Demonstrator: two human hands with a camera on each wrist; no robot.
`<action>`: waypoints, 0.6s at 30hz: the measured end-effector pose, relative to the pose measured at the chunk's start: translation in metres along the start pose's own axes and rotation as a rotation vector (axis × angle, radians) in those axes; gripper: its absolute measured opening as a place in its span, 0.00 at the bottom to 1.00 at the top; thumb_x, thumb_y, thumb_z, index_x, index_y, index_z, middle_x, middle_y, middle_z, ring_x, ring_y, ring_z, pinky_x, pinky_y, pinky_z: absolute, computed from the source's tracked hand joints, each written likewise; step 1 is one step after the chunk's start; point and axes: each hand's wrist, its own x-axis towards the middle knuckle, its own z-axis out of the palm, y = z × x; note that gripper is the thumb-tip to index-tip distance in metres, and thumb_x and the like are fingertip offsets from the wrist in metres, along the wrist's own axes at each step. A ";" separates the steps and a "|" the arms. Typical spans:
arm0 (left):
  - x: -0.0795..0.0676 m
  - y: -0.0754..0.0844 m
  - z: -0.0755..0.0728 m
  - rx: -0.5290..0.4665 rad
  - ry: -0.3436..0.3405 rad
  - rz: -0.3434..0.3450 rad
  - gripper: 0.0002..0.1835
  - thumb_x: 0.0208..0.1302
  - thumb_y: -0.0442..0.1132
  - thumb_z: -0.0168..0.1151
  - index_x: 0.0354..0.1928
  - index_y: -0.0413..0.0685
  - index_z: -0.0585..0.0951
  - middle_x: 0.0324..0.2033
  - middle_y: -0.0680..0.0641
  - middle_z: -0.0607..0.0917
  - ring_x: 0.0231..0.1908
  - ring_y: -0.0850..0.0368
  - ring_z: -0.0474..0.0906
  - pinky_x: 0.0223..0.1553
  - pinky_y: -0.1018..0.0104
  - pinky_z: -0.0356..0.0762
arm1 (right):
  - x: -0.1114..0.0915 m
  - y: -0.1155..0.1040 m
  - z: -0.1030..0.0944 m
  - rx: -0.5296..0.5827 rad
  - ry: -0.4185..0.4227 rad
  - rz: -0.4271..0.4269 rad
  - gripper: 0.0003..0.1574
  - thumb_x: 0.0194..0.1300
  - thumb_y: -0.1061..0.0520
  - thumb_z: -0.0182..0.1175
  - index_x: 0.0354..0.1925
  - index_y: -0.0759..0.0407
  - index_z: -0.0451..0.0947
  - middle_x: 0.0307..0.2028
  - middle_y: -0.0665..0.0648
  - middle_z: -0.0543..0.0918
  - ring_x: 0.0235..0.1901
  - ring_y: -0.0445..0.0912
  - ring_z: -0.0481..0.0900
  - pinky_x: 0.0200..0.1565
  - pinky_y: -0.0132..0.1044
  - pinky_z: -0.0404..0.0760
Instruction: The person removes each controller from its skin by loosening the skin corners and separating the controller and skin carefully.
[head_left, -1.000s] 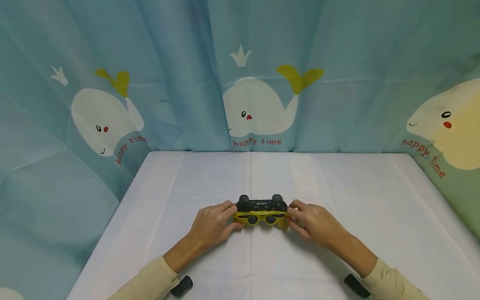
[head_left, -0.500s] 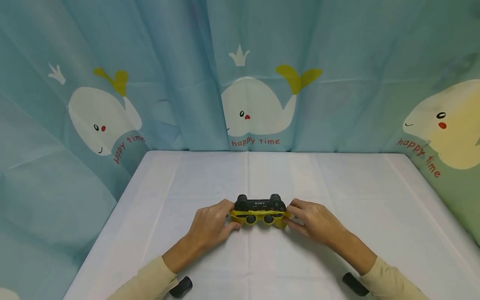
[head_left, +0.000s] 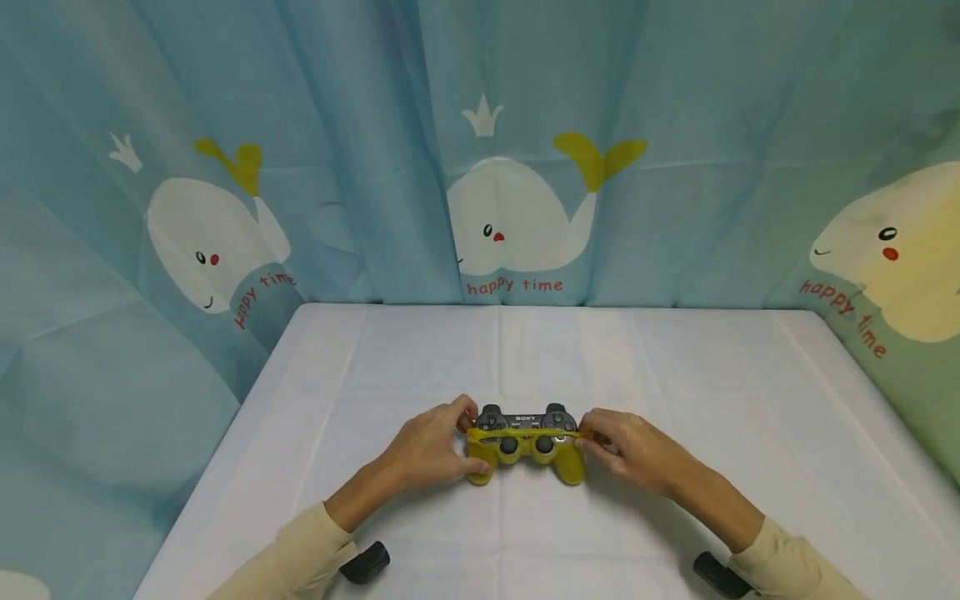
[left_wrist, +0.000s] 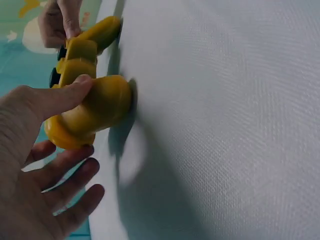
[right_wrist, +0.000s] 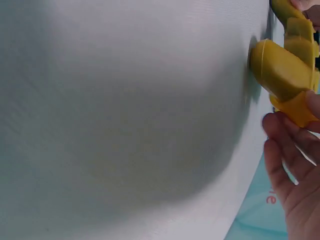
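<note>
A black Sony game controller (head_left: 525,420) rests on the white table in front of me, its handles toward me. Its lower part is inside a yellow silicone sleeve (head_left: 569,467), whose upper edge runs as a band across the controller's face. The left hand (head_left: 431,442) holds the left side. In the left wrist view, its thumb presses the yellow sleeve (left_wrist: 107,102) and several fingers are spread behind it. At the right end of the band, the right hand (head_left: 633,447) pinches the sleeve's edge. In the right wrist view, the sleeve's corner (right_wrist: 297,109) is stretched out at the fingers.
The white cloth-covered table (head_left: 675,367) extends around the controller. Behind it hangs a blue curtain (head_left: 360,167) with whale prints. A black wrist device sits under each sleeve cuff, the left one (head_left: 365,562) and the right one (head_left: 720,575).
The controller has tipped flatter and shifted slightly toward me, so its yellow-covered handles now show in full. Both hands have moved with it, and the left fingertips have lifted at its top corner.
</note>
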 end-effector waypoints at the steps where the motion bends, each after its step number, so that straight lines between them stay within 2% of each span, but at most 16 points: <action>1: 0.001 0.000 0.000 0.000 -0.020 -0.014 0.32 0.51 0.54 0.81 0.53 0.55 0.74 0.42 0.55 0.81 0.42 0.56 0.78 0.42 0.55 0.76 | 0.000 0.000 0.000 -0.001 -0.023 0.035 0.06 0.72 0.58 0.63 0.37 0.47 0.77 0.31 0.38 0.75 0.29 0.34 0.72 0.31 0.32 0.75; 3: 0.002 0.000 0.002 0.003 -0.039 -0.022 0.33 0.55 0.56 0.78 0.58 0.55 0.74 0.47 0.53 0.79 0.49 0.54 0.76 0.45 0.51 0.76 | -0.001 0.000 -0.001 -0.019 -0.049 0.094 0.02 0.74 0.55 0.62 0.40 0.48 0.79 0.32 0.38 0.77 0.31 0.34 0.74 0.34 0.35 0.77; 5: 0.003 0.001 0.002 0.015 -0.036 -0.014 0.34 0.58 0.58 0.74 0.62 0.56 0.74 0.53 0.52 0.77 0.54 0.53 0.73 0.48 0.48 0.76 | -0.001 0.000 -0.001 -0.059 -0.038 0.118 0.01 0.73 0.54 0.62 0.42 0.48 0.80 0.35 0.38 0.78 0.34 0.35 0.76 0.36 0.37 0.79; 8: 0.007 0.006 0.001 0.068 -0.028 0.050 0.34 0.61 0.59 0.71 0.65 0.54 0.76 0.58 0.52 0.74 0.61 0.51 0.68 0.53 0.45 0.75 | 0.002 -0.004 -0.001 -0.128 0.000 0.119 0.08 0.69 0.52 0.66 0.46 0.51 0.82 0.40 0.41 0.79 0.38 0.38 0.78 0.38 0.39 0.80; 11: 0.011 0.011 0.003 0.152 -0.030 0.126 0.35 0.62 0.62 0.70 0.66 0.53 0.78 0.59 0.52 0.74 0.61 0.52 0.68 0.57 0.48 0.74 | 0.006 -0.009 -0.001 -0.166 -0.013 0.130 0.18 0.65 0.49 0.69 0.51 0.54 0.82 0.46 0.46 0.78 0.42 0.41 0.79 0.41 0.42 0.81; 14: 0.014 0.014 0.010 0.205 -0.039 0.190 0.39 0.60 0.64 0.70 0.68 0.52 0.77 0.63 0.51 0.73 0.64 0.51 0.67 0.60 0.50 0.71 | 0.006 -0.008 0.001 -0.061 -0.046 0.196 0.25 0.62 0.47 0.72 0.53 0.58 0.82 0.46 0.47 0.79 0.42 0.42 0.80 0.43 0.43 0.82; 18: 0.015 0.014 0.018 0.236 -0.038 0.214 0.39 0.60 0.63 0.71 0.68 0.50 0.76 0.66 0.50 0.75 0.67 0.51 0.68 0.61 0.49 0.72 | -0.001 -0.001 0.012 0.213 -0.003 0.283 0.22 0.63 0.50 0.74 0.49 0.62 0.83 0.39 0.47 0.83 0.38 0.42 0.81 0.40 0.38 0.83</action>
